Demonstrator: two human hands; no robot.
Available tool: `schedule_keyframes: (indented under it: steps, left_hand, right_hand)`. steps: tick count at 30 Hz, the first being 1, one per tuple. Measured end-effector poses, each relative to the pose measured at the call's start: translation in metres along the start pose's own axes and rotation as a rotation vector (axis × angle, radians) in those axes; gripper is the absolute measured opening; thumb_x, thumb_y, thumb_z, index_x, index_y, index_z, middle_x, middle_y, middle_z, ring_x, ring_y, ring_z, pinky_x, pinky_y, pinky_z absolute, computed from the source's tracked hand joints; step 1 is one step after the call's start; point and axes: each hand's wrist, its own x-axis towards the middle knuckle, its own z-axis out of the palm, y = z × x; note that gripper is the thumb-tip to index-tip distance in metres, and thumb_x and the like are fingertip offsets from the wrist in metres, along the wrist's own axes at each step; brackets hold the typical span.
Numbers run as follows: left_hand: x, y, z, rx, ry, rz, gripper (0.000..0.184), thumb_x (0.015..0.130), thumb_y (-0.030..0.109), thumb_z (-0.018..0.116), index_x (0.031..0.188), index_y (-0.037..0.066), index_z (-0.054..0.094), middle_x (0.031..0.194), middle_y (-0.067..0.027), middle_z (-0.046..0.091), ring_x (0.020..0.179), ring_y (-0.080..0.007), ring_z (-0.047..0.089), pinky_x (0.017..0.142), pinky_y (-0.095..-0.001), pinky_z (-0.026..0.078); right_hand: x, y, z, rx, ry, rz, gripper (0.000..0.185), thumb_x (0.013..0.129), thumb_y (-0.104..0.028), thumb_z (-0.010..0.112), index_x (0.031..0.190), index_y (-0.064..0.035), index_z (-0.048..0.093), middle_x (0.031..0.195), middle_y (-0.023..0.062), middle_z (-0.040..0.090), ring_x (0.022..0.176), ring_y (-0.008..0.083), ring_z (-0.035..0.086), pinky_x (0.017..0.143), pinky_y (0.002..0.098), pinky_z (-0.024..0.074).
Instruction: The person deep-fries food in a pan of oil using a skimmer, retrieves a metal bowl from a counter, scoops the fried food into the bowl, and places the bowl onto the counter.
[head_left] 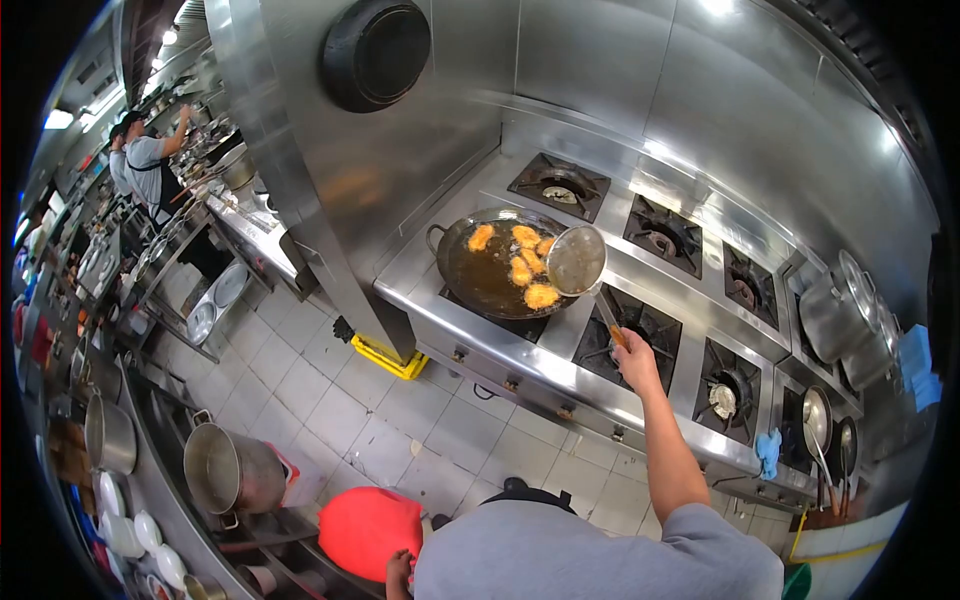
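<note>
My right hand (636, 360) is closed around the wooden handle of a round skimmer (577, 261), arm stretched out over the stove. The skimmer's head hangs over the right rim of a large dark wok (470, 280). Several golden-brown fried pieces (541, 295) float in the oil there, some close to the skimmer. At the bottom of the view, my left hand (399, 567) hangs low beside a bright red rounded thing (371, 532), whose kind I cannot make out. The fingers of that hand show too little to tell whether they grip anything.
Bare burners (628, 335) lie right of the wok. Tall pots (835, 310) and pans (817, 420) stand at the right end. A steel partition (330, 180) rises left, with a yellow frame (390, 358) at its foot. Behind-left is a deep pot (232, 470); co-workers (150, 165) stand farther off.
</note>
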Motion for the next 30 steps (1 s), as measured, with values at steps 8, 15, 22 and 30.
schedule_keyframes:
  steps: [8,15,22,30]
  left_hand:
    - [0.003,-0.003,0.005,-0.094,0.001,-0.015,0.029,0.084,0.015,0.056,0.110,0.000,0.058,0.083,-0.0090,0.065,0.059,-0.0147,0.057,0.049,-0.0275,0.046]
    - [-0.007,-0.013,0.010,-0.044,0.005,-0.001,0.031,0.081,0.013,0.059,0.110,0.001,0.059,0.080,-0.0086,0.065,0.056,-0.0136,0.055,0.048,-0.0274,0.044]
    - [-0.001,-0.031,0.003,-0.348,-0.066,-0.170,0.030,0.082,0.013,0.058,0.110,0.001,0.059,0.080,-0.0083,0.065,0.058,-0.0137,0.056,0.050,-0.0270,0.044]
    - [-0.012,-0.019,0.011,-0.068,0.011,-0.057,0.028,0.083,0.013,0.058,0.109,0.002,0.058,0.078,-0.0070,0.064,0.058,-0.0137,0.056,0.049,-0.0267,0.044]
  right_hand:
    - [-0.012,-0.020,0.018,0.288,-0.119,0.154,0.045,0.087,-0.005,0.054,0.129,0.0027,0.045,0.086,0.0065,0.062,0.063,0.0097,0.053,0.052,0.0235,0.0429]
    - [-0.011,-0.041,0.030,0.442,-0.213,0.205,0.045,0.089,-0.006,0.052,0.133,-0.0001,0.041,0.080,0.0042,0.059,0.051,0.0064,0.044,0.045,0.0203,0.0350]
    - [-0.001,-0.052,0.034,0.687,-0.292,0.231,0.040,0.089,-0.007,0.052,0.128,-0.0004,0.044,0.078,0.0030,0.059,0.049,0.0053,0.044,0.040,0.0193,0.0315]
    - [-0.001,-0.076,0.016,0.559,-0.042,0.187,0.041,0.091,-0.009,0.052,0.131,-0.0035,0.043,0.078,0.0014,0.057,0.048,0.0044,0.042,0.040,0.0190,0.0315]
